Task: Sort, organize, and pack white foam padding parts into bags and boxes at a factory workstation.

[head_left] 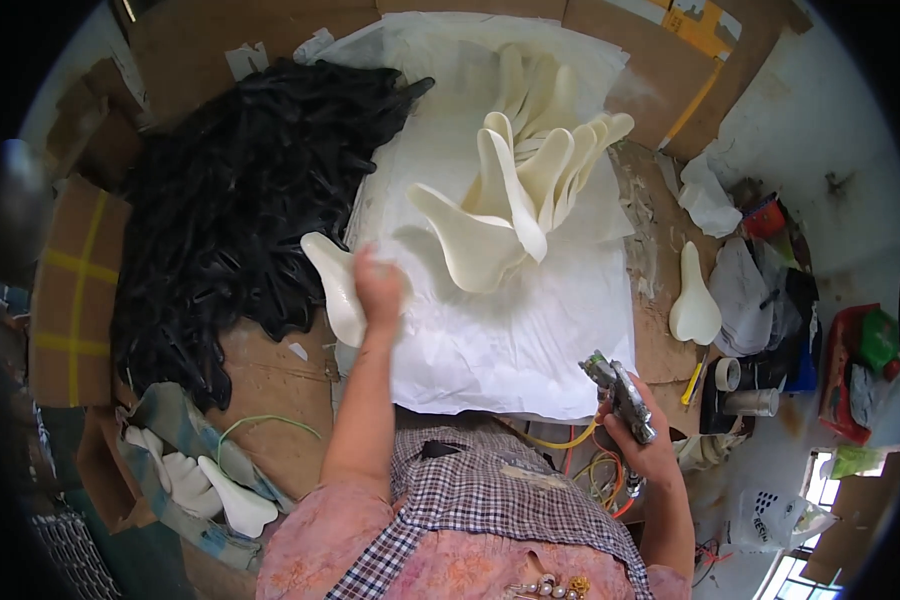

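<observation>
White saddle shell point(332, 285): at nine o'clock, just off centre, near the black heap point(250, 190) spread toward ten.
Left hand point(378, 285): at the shell's right side, blurred, fingers seemingly half curled; whether they grip the shell or merely touch it cannot be told.
Right hand point(650, 440): at four o'clock, wrapped around a crusted metal tool point(627, 405), apparently a spray gun, well apart from the shell.
Pale saddle cluster point(545, 180): at one o'clock, pieces tilted against one another on a white sheet point(470, 365).
Lone saddle point(694, 300): at three o'clock, beyond the sheet.
Shell handling: probably positioning a single piece, the tool kept ready.
Tool's turn: would call for a steady shell, the nozzle squared to its surface, and left fingers out of the line of spray.
</observation>
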A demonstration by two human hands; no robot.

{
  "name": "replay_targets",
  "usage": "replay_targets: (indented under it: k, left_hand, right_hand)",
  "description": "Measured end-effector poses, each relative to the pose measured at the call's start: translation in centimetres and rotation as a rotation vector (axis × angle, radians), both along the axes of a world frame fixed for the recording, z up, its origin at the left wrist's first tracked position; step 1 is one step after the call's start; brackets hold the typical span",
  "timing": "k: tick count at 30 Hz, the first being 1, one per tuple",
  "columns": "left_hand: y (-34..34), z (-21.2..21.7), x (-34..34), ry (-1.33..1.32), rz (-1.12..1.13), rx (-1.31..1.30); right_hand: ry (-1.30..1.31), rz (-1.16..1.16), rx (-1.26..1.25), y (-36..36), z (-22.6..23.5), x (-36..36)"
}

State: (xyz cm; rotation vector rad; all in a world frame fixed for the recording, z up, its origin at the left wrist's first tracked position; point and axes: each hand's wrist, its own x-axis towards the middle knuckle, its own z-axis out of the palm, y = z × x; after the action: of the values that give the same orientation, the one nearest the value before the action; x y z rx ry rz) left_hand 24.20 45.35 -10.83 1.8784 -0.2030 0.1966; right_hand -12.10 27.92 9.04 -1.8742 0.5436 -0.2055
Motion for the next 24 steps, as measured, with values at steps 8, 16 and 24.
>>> replay_targets:
  k: [8, 16, 24]
  left_hand:
    - [-9.5, -2.5, -1.7, 0.306, -0.336, 0.166]
    - [-3.4, 0.7, -1.5, -0.033, -0.492, 0.473]
    - [3.9, 2.9, 2.4, 0.367, -0.729, 0.445]
  right_hand:
    - [-0.066, 0.016, 0.004, 2.4, 2.8, 0.8]
    - [-0.112, -0.037, -0.013, 4.5, 4.1, 1.9]
    - [-0.12, -0.066, -0.007, 5.5, 3.1, 2.0]
